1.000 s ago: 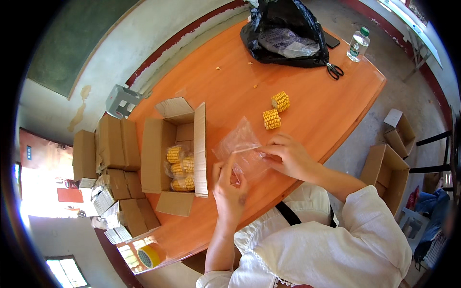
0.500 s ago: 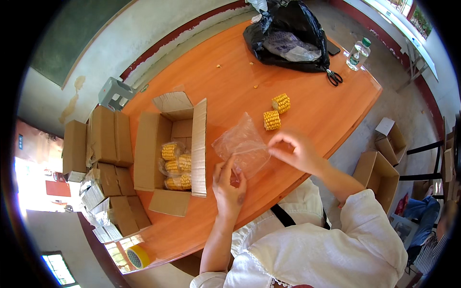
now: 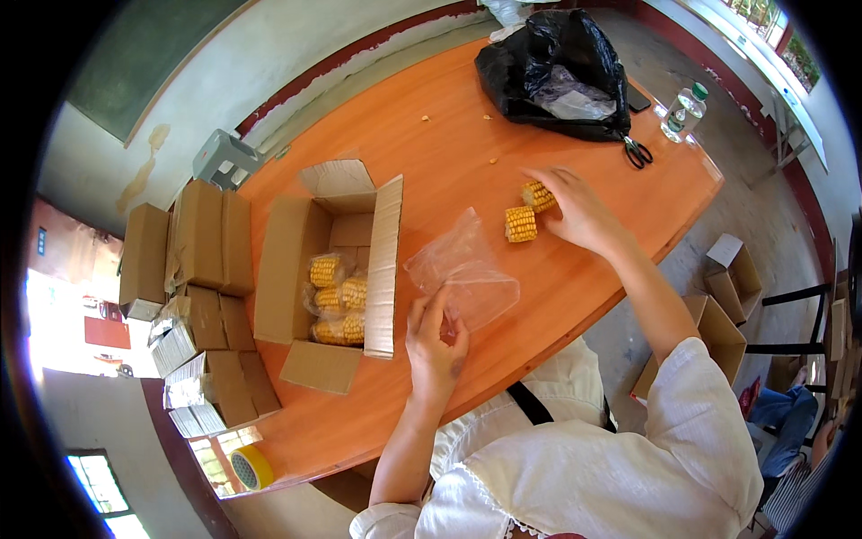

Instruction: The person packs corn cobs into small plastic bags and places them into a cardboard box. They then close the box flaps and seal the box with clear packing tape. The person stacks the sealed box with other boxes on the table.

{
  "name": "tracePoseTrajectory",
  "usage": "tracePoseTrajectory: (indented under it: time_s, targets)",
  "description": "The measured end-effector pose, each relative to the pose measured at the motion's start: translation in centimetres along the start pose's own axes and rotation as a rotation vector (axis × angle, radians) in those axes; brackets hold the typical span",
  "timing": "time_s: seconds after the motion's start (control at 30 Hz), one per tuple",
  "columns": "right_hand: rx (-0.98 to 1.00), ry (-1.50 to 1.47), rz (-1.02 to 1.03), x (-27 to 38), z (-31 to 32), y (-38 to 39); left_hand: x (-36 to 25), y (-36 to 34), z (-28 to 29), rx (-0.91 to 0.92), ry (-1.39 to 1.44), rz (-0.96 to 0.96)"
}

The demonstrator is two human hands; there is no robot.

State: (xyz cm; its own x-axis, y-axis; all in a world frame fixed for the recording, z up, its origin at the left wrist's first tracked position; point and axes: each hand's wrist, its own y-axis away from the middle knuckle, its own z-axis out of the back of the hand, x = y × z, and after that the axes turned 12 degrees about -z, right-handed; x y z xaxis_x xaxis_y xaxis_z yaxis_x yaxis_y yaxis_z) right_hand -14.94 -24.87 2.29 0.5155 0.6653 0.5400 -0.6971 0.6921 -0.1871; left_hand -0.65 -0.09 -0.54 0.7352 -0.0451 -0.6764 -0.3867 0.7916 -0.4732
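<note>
While the left hand (image 3: 435,346) pinches the near edge of a clear plastic bag (image 3: 476,286) between thumb and fingertips, the right hand (image 3: 582,214) reaches over the orange table (image 3: 449,166) to two cut pieces of corn; right fingers parted and curved, thumb apart from them, wide enough to span a piece; no firm grip to be made out, and whether skin meets kernels cannot be told. Farther piece of corn (image 3: 537,196) sits within the spread of the right hand, just left of the palm and under the outstretched fingers; nearer piece of corn (image 3: 520,225) just below it, beside the thumb, the two touching or nearly so; both short and stubby, about as long as thick, so no clear long axis to go by. Right hand far the closer of the two; from the left hand the pieces lie up and to the right, with the loose bag spread over part of that gap; bag limp, its free side pointing right. To the left of the bag, a cardboard box (image 3: 383,269) with flaps folded out, bagged corn (image 3: 339,328) inside. Hard to read: right side of the farther piece, masked by the hand; the bag's mouth, lost in glare and clear film; inner fingers of the left hand, tucked from view; contents of the black bag (image 3: 505,85), mostly in shadow.
</note>
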Motion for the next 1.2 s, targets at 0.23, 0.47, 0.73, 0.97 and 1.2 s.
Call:
tracePoseTrajectory:
  time_s: [0.23,0.47,0.73,0.97,1.2]
  targets:
    - [-0.140,-0.065,-0.023,-0.8,0.1,-0.4,-0.3,-0.2,-0.2,-0.030,0.059,-0.008]
    - [0.121,-0.548,0.165,6.9,2.9,3.2,0.2,0.1,-0.1,0.012,0.041,0.023]
    - [0.473,-0.353,0.254,9.2,-1.9,5.1,-0.5,-0.4,0.3,0.044,0.034,0.010]
    - [0.413,-0.133,0.214,8.4,-2.6,4.9,-0.6,-0.6,0.4,0.064,0.027,-0.018]
    - [0.277,-0.163,0.267,8.4,-2.7,5.2,-1.6,-1.2,1.0,0.119,0.040,0.016]
